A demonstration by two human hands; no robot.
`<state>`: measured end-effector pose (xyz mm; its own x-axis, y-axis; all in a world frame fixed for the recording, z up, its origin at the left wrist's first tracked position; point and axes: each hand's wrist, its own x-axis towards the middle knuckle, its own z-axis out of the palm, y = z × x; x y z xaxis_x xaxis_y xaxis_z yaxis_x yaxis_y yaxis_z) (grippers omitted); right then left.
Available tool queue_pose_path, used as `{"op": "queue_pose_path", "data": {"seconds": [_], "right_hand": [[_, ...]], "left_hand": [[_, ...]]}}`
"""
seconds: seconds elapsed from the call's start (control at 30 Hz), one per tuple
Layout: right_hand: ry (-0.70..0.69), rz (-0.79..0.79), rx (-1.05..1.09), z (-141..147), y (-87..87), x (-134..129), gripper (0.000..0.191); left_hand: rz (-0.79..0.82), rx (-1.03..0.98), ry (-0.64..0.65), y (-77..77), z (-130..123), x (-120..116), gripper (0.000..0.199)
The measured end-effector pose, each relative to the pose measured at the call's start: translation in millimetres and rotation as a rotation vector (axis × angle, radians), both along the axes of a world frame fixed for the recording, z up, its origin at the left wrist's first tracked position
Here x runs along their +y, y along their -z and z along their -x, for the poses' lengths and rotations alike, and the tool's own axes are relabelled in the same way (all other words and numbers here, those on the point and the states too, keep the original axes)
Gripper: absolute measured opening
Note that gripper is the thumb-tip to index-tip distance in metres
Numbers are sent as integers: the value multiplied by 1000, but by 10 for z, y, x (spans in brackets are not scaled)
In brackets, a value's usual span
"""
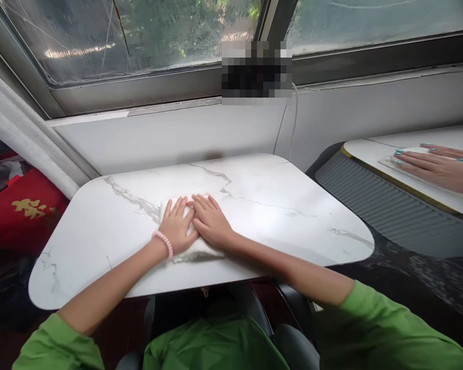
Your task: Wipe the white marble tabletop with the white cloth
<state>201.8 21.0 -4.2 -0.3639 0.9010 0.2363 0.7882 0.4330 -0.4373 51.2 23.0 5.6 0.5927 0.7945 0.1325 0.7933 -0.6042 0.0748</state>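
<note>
A white cloth [196,252] lies on the white marble-patterned table [270,190], near the middle of its front half. My left hand [177,226], with a pink bead bracelet at the wrist, rests flat on the cloth with its fingers spread. Beside it, my right hand [212,221] lies flat on the same cloth, fingers stretched out and its thumb side touching my left hand. Both palms cover much of the cloth.
At the right, another person's hands [440,164] with teal nails rest on a white cloth on a second white table [386,146] with a grey ribbed side. A red bag [23,210] is at the left. A cable [295,118] hangs by the wall.
</note>
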Motion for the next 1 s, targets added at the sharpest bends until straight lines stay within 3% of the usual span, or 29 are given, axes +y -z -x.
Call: {"op": "queue_pose_path", "data": {"seconds": [0.1, 0.17, 0.27, 0.37, 0.5, 0.8, 1.0], "right_hand": [[-57, 19, -8, 47, -38, -411, 50], [-106, 21, 22, 52, -48, -536, 50], [-169, 63, 74, 30, -61, -522, 47], [-196, 112, 67, 26, -81, -370, 43], [-167, 59, 16, 127, -52, 13, 47], [-168, -110, 141, 568, 76, 1348, 37], [-111, -137, 159, 705, 73, 1861, 31]], "left_hand": [[20, -17, 36, -41, 106, -415, 59], [19, -30, 33, -59, 149, -583, 59], [20, -33, 21, -71, 173, -653, 60], [28, -11, 17, -81, 180, -543, 60], [92, 56, -21, -98, 234, -162, 62], [29, 130, -145, -41, 554, 1113, 59], [50, 192, -203, -48, 605, 1707, 56]]}}
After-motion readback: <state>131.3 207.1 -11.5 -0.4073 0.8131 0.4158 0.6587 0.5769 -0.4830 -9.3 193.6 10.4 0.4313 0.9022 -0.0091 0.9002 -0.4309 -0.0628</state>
